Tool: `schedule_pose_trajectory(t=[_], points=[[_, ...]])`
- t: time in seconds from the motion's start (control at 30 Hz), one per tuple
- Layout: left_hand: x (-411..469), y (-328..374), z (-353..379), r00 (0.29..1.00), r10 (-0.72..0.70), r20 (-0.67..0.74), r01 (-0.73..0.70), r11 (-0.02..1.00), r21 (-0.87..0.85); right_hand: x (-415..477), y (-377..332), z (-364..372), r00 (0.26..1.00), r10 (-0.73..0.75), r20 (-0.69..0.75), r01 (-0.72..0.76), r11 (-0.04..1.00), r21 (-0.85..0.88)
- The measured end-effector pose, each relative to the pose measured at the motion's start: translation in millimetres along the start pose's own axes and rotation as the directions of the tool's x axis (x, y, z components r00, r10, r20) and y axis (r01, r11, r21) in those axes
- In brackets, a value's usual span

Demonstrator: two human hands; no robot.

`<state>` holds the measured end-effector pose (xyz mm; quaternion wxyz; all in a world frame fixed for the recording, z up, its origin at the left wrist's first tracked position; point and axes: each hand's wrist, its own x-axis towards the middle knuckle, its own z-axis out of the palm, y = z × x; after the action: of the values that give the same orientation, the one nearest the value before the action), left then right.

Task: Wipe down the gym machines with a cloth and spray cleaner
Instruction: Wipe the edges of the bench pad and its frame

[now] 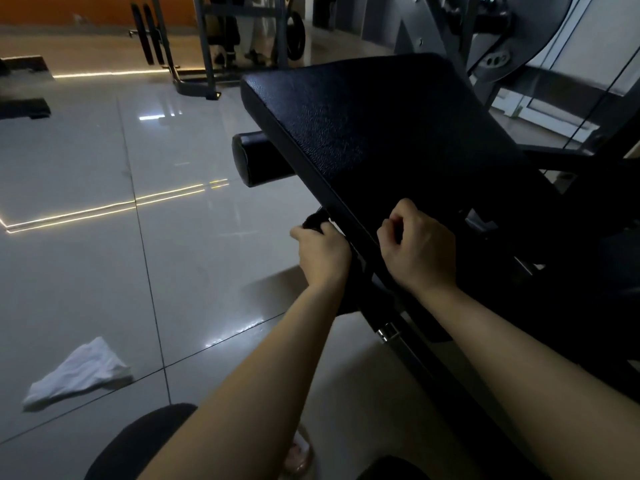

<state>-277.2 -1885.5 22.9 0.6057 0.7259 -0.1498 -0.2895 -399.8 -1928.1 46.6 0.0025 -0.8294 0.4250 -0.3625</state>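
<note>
A black padded bench pad of a gym machine slopes up across the right half of the head view. My left hand grips a black knob or handle under the pad's near left edge. My right hand rests on the pad's near end with its fingers curled, and I cannot make out anything held in it. A crumpled white cloth lies on the tiled floor at the lower left, well away from both hands. No spray bottle is in view.
A black foam roller sticks out to the left below the pad. The machine's dark frame runs down toward the lower right. Grey rack posts and weight plates stand at the back. Glossy floor tiles spread to the left.
</note>
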Motion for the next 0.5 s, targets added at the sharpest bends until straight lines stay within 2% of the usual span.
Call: schedule_pose_trajectory(t=[0.1, 0.2, 0.27, 0.33, 0.37, 0.43, 0.5], points=[[14.4, 6.7, -4.6, 0.999, -0.001, 0.047, -0.004, 0.994, 0.108, -0.7, -2.3, -0.6, 1.0, -0.001, -0.007, 0.0, 1.0, -0.009], [36.6, 16.0, -7.8, 0.993, -0.049, 0.11, 0.039, 0.995, 0.091, -0.8, -3.4, -0.7, 1.0, 0.013, -0.004, -0.013, 1.0, -0.017], [56.8, 21.3, -8.7, 0.967, -0.118, 0.226, 0.117, 0.993, 0.018, -0.9, -3.5, -0.2, 1.0, 0.01, 0.005, -0.01, 1.0, -0.021], [69.8, 28.7, -8.8, 0.908, -0.167, 0.385, 0.215, 0.973, -0.087, -1.0, -3.9, -0.1, 1.0, 0.008, 0.01, -0.008, 1.0, -0.012], [72.8, 29.6, -7.9, 0.893, -0.193, 0.406, 0.266, 0.955, -0.13, -1.3, -4.4, 0.0, 1.0, 0.011, 0.009, -0.01, 1.0, -0.01], [74.0, 27.5, -0.7, 0.917, -0.198, 0.347, 0.277, 0.941, -0.196, -1.4, -5.1, -1.1, 1.0, 0.011, 0.002, -0.011, 1.0, -0.014], [62.4, 14.3, 2.4, 0.966, -0.142, 0.214, 0.184, 0.964, -0.192, -1.7, -5.3, -1.5, 1.0, 0.009, -0.003, -0.009, 1.0, -0.024]])
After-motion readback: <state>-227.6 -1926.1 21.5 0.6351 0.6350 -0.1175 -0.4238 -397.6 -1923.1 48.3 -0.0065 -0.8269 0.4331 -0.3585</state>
